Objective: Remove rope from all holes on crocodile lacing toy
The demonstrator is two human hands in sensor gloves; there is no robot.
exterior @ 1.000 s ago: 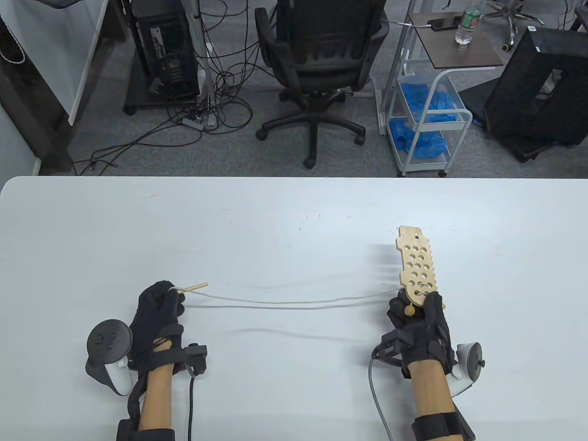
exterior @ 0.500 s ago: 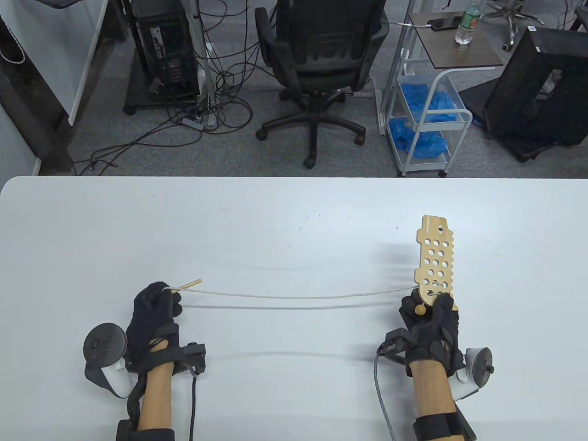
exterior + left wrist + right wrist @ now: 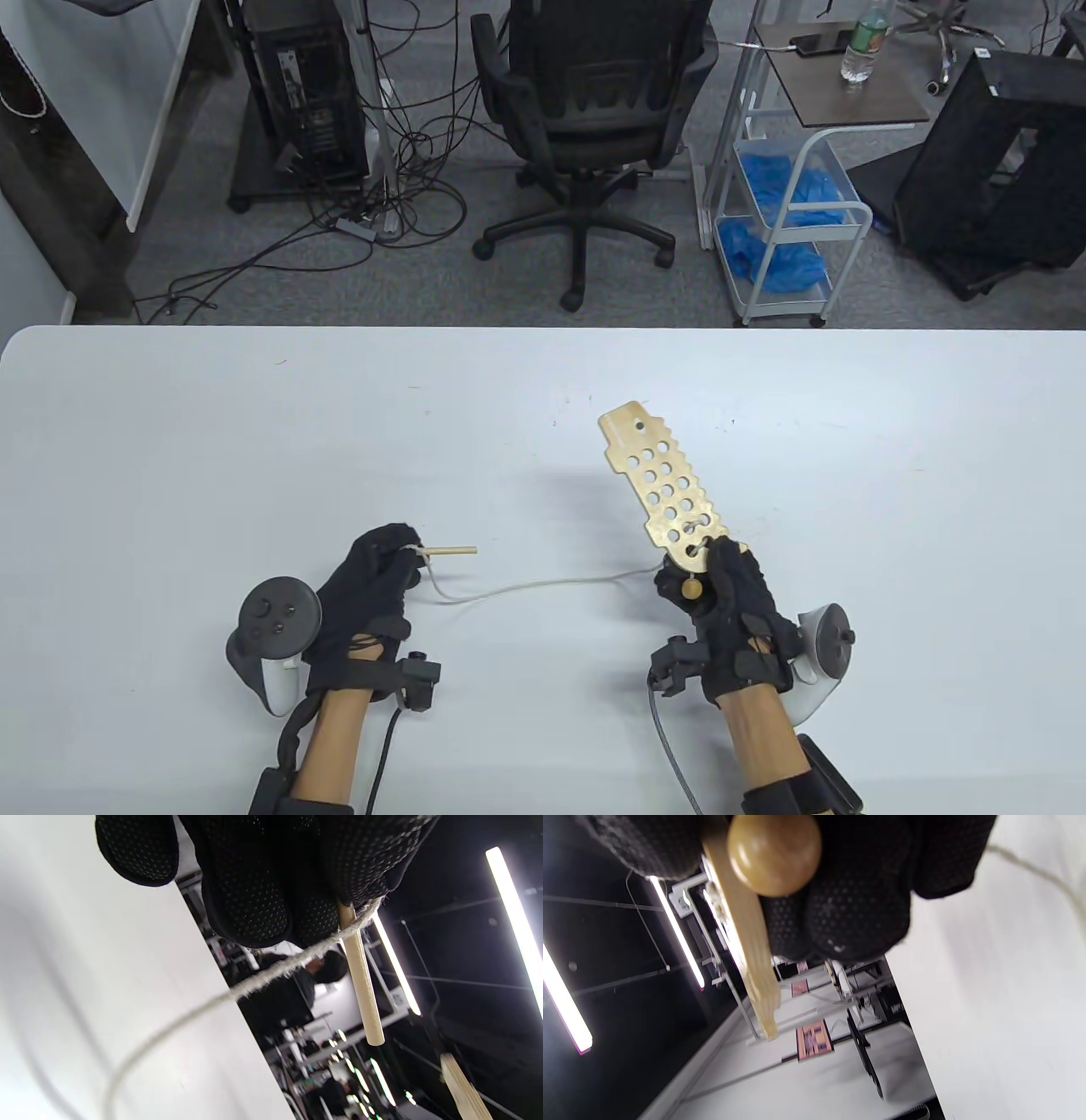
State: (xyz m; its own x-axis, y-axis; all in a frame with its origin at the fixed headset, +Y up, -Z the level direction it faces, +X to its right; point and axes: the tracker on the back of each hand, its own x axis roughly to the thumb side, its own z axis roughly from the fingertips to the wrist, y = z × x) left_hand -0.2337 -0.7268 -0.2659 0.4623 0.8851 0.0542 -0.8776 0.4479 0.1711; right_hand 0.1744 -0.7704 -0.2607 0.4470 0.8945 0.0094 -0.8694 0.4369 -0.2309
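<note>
Left hand (image 3: 373, 586): near edge of surface (image 3: 170, 441), clenched on the butt of the wooden needle (image 3: 451, 551); needle lying roughly level, free tip toward the person's right; in the left wrist view the rope (image 3: 526, 586) seen knotted around the stick at the fingertips (image 3: 250, 912).
Rope: slack, sagging in a shallow loop between the two hands, running right to the near end of the toy.
Right hand (image 3: 730, 607): gripping the near end of the crocodile lacing toy (image 3: 662, 488), held above the surface; wooden bead (image 3: 692, 587) lodged against the fingers.
Toy: long axis running from the right hand away and to the left, far notched end highest in the table view; holes along the far stretch bare; rope seemingly threaded only through the nearest holes by the grip; exact count not legible.
Step in hand, judged: drawing the last passes out; best done by feeding the needle back through the hole, pulling in line with it, board steady, slack taken up gradually to avoid snagging.
</note>
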